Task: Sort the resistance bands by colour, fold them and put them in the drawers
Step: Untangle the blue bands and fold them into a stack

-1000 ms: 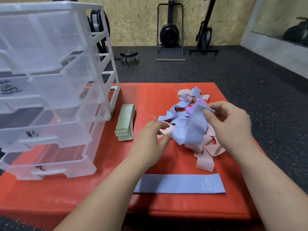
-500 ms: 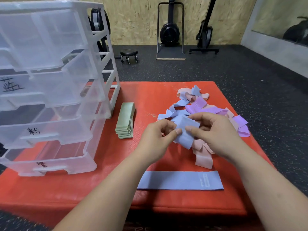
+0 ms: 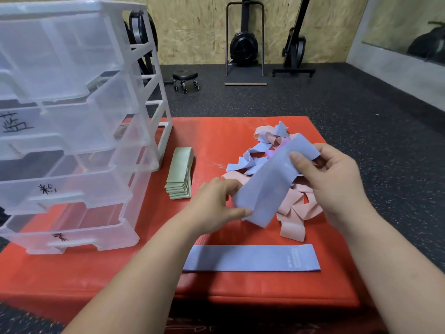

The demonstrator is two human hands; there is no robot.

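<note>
A blue resistance band (image 3: 269, 182) is stretched slantwise above the red mat (image 3: 120, 273). My left hand (image 3: 216, 206) pinches its lower end and my right hand (image 3: 334, 174) pinches its upper end. Under it lies a tangled pile of blue, pink and purple bands (image 3: 296, 208). Another blue band (image 3: 250, 257) lies flat near the mat's front edge. A stack of folded green bands (image 3: 179, 177) rests beside the clear plastic drawer unit (image 3: 72, 131) on the left, whose drawers are pulled out and carry handwritten labels.
The mat sits on a dark rubber gym floor (image 3: 361, 112). At the back stand a small wheeled stool (image 3: 185, 79), a black rowing machine upright on a stand (image 3: 244, 47) and another black machine (image 3: 295, 48) against a chipboard wall.
The blue band was bunched small between both hands half a second ago. Now my hands have moved apart and it is spread out long, my right hand higher and farther right.
</note>
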